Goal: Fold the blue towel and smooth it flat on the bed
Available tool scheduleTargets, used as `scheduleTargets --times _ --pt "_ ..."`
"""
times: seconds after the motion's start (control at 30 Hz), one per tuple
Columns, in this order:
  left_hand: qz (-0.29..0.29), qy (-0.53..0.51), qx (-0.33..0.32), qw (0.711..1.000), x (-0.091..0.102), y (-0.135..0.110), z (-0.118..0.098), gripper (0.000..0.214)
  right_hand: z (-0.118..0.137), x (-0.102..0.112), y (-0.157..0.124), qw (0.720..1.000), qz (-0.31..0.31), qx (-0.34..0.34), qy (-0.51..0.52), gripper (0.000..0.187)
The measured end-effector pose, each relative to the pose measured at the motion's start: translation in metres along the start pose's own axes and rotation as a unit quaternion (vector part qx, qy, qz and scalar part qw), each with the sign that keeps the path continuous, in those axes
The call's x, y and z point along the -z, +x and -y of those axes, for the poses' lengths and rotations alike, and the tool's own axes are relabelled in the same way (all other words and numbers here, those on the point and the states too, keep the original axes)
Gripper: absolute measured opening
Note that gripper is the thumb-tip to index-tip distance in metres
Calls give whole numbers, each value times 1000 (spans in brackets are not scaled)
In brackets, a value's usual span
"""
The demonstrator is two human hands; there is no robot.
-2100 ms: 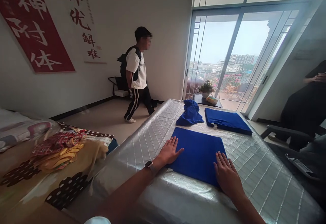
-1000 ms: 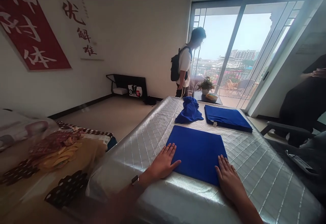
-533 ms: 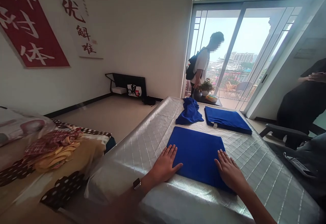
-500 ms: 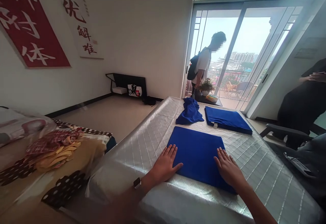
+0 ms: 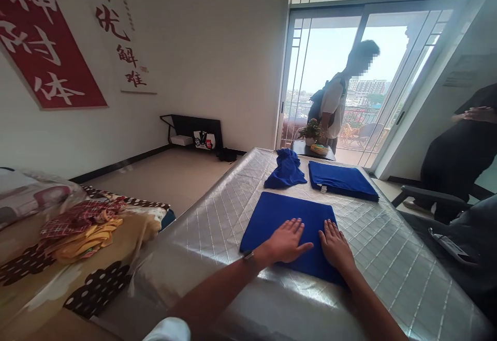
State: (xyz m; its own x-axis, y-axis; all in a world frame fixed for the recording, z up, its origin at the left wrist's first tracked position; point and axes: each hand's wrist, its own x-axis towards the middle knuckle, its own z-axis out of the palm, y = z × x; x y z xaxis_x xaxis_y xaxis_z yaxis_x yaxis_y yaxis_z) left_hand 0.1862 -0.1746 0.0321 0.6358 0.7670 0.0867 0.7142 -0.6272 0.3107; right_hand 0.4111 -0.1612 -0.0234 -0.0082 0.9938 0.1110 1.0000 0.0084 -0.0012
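Observation:
A folded blue cloth [image 5: 279, 214] lies flat on the silver quilted mattress [image 5: 217, 211] in front of me. My left hand [image 5: 285, 241] rests palm down on its near middle, fingers spread. Beside it, my right hand [image 5: 335, 245] lies flat on the cloth too, fingers stretched out. The two hands are close together, almost touching. Farther back sit a crumpled blue cloth [image 5: 285, 171] and a neatly folded stack of blue cloth [image 5: 341, 179].
A person with a backpack [image 5: 334, 105] stands by the glass balcony door next to a small table with a potted plant [image 5: 310, 133]. Another person in black [image 5: 462, 144] stands at the right. A pile of patterned clothes [image 5: 77, 224] lies at the left.
Both my hands slid inward from the cloth's side edges to its middle. The person with the backpack walked from the left wall across to the balcony door.

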Motion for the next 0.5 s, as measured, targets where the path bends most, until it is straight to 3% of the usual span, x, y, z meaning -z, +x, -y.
scheduleTargets --times 0.1,0.23,0.37,0.5 --pt "-22 -10 -75 997 -21 48 -33 83 -4 -1 -2 1000 -3 31 -3 60" --pt "-50 -13 -57 997 -44 80 -43 78 -3 3 -4 999 -11 27 -13 61" --pt "-53 18 -18 998 -47 67 -11 78 4 9 -4 1000 -1 6 4 61" --pt "-38 34 47 998 -27 31 40 83 7 11 -2 999 7 -16 28 64"
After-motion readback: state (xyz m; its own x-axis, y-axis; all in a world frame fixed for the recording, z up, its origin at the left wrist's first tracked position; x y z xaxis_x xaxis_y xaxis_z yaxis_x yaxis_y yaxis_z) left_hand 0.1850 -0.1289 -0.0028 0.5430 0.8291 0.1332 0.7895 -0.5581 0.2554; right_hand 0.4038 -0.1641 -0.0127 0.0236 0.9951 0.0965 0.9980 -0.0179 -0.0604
